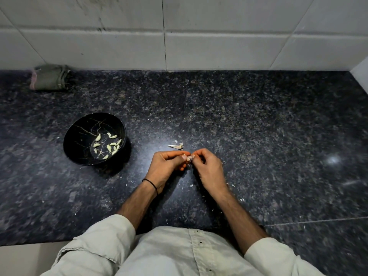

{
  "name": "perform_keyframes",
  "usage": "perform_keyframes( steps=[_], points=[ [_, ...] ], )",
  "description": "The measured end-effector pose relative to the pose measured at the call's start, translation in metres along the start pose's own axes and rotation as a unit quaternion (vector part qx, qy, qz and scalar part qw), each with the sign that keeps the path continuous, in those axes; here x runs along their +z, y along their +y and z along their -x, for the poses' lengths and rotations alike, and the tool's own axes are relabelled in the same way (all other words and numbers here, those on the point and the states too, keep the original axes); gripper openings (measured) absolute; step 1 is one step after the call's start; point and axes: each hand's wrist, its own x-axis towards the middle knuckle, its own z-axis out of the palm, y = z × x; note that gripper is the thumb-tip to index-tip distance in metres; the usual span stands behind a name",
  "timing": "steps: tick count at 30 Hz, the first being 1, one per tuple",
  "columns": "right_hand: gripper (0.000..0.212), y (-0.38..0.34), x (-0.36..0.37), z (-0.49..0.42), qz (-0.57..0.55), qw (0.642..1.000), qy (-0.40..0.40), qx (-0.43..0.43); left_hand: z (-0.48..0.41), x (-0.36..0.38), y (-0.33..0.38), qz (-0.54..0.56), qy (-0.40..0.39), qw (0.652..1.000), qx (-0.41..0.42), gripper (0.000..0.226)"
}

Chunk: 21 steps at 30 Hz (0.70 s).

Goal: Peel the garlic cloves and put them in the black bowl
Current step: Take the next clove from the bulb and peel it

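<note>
A small garlic clove (189, 157) with papery skin sits between my two hands, just above the dark granite counter (258, 126). My left hand (166, 166) pinches it from the left, and my right hand (209, 166) pinches it from the right with curled fingers. The black bowl (79, 134) stands to the left of my hands and holds several peeled pale cloves (108, 146). A bit of garlic stem and skin (176, 146) lies on the counter just beyond my hands.
Small flakes of garlic skin (237, 193) lie scattered on the counter around my forearms. A folded grey-green cloth (49, 77) rests at the back left against the white tiled wall (179, 36). The counter's front edge runs below my elbows.
</note>
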Motion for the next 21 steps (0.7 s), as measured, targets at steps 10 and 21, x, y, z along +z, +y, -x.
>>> perform_keyframes(
  steps=[10,21],
  points=[
    [0.022,-0.001,-0.006,-0.002,0.078,0.996,0.023,-0.021,-0.002,-0.004,0.001,-0.008,0.001,1.000,0.002,0.015],
    [0.011,-0.005,-0.005,0.008,0.083,0.988,-0.036,-0.126,-0.007,-0.007,0.004,-0.020,0.002,1.000,0.018,0.011]
  ],
)
